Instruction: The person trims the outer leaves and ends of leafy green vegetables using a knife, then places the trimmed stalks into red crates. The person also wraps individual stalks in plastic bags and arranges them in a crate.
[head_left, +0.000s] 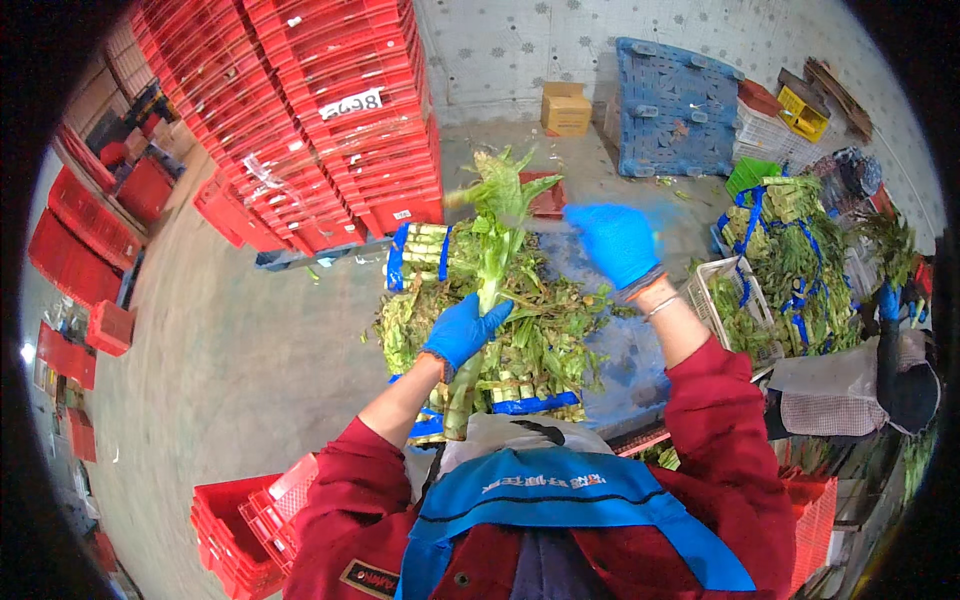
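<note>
My left hand (466, 330), in a blue glove, grips the pale stem of a celtuce (491, 289). Its leafy top (499, 199) points away from me, and the thick lower stem runs down toward my apron (540, 480). My right hand (616, 244), also gloved in blue, is raised to the right of the leaves, fingers curled and blurred; whether it holds anything is unclear. Under both hands, loose trimmed leaves (555, 319) cover much of a blue pallet (630, 356). Celtuce bundles bound with blue tape lie at its far left (424, 256) and near edge (536, 401).
Tall stacks of red crates (341, 127) rise at the back left. A blue pallet (667, 112) leans against the wall beside a cardboard box (566, 110). To the right are a white basket (705, 292) and taped celtuce bundles (814, 262). More red crates (225, 525) sit lower left.
</note>
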